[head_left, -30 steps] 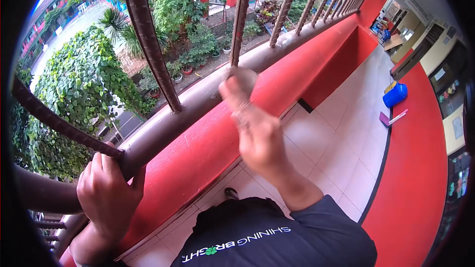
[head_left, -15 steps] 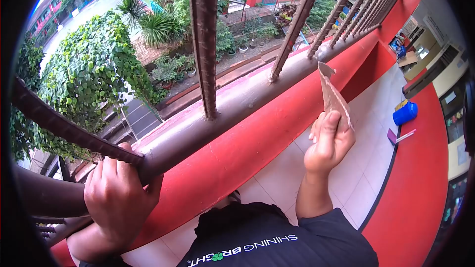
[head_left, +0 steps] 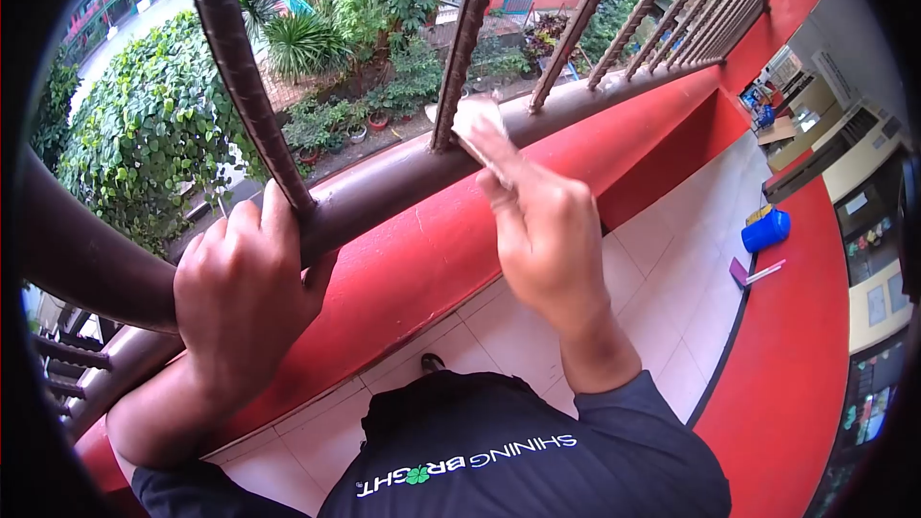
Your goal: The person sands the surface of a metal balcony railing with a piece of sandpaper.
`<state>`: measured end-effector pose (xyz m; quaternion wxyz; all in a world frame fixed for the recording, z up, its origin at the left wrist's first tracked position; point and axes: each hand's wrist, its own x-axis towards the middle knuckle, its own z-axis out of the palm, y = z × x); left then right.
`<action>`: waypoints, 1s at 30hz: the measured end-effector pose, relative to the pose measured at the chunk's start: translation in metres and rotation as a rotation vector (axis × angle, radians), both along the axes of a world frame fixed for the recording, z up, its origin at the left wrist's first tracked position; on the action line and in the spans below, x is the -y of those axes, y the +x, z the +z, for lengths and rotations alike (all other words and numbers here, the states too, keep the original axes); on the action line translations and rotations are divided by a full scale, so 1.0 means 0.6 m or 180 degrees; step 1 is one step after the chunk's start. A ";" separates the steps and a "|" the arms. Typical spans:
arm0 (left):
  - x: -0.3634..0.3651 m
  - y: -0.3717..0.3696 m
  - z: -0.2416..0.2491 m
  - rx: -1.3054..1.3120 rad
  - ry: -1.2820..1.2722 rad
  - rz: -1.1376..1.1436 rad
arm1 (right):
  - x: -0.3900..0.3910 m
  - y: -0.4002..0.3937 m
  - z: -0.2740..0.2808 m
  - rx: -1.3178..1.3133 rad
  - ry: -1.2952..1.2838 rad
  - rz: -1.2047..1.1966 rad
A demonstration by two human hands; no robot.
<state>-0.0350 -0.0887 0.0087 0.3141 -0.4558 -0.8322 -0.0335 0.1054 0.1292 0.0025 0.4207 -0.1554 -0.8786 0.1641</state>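
Note:
A brown metal railing [head_left: 384, 190] with twisted upright bars runs diagonally above a red ledge. My left hand [head_left: 245, 273] is wrapped round the lower rail at the left, close to the foot of a bar [head_left: 251, 86]. In my right hand [head_left: 547, 230], a folded piece of sandpaper [head_left: 477, 125] is pinched between thumb and fingers. The piece is at the foot of another upright bar [head_left: 467, 48], just above the rail, and looks blurred. Whether it touches the bar is hard to tell.
Below the railing runs the red ledge [head_left: 422, 249], with pale floor tiles [head_left: 508, 326] beyond. A blue bucket [head_left: 767, 230] and a purple dustpan [head_left: 739, 273] stand at the right. Outside the bars are leafy plants [head_left: 144, 125] and potted plants.
My right hand has moved left and up to the bar with the sandpaper in it. The view has shifted, and my left hand still grips the rail.

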 end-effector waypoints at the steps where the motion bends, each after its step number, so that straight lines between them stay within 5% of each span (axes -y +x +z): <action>1: 0.000 0.000 -0.001 0.0053 0.0004 -0.0004 | 0.000 0.002 0.004 0.0144 -0.0191 0.0050; 3: 0.004 0.003 0.000 0.0125 -0.0019 -0.0025 | -0.011 -0.003 0.043 0.0472 -0.0828 -0.0216; 8: 0.005 0.002 0.003 0.0183 -0.0087 -0.0056 | 0.007 0.045 -0.037 -0.0162 -0.0396 0.0329; 11: 0.004 0.001 0.000 -0.0015 -0.0140 0.0011 | -0.077 0.111 -0.055 -0.1071 -0.1411 -0.1050; 13: 0.001 0.000 -0.001 -0.0223 -0.0108 0.0021 | -0.130 0.145 -0.093 -0.1845 -0.1151 -0.1294; 21: -0.003 -0.003 -0.004 -0.0356 -0.0068 0.0050 | -0.086 0.116 -0.115 -0.2223 -0.1224 -0.0782; 26: 0.001 -0.005 -0.006 -0.0065 -0.0222 0.0076 | 0.009 0.057 -0.072 -0.1533 -0.1129 -0.0329; 28: 0.001 -0.005 -0.006 -0.0065 -0.0201 0.0098 | -0.042 0.008 -0.079 -0.1087 0.0137 -0.0254; 30: 0.004 -0.003 -0.005 0.0024 -0.0151 -0.0025 | 0.040 -0.016 -0.046 -0.0303 -0.0384 -0.0703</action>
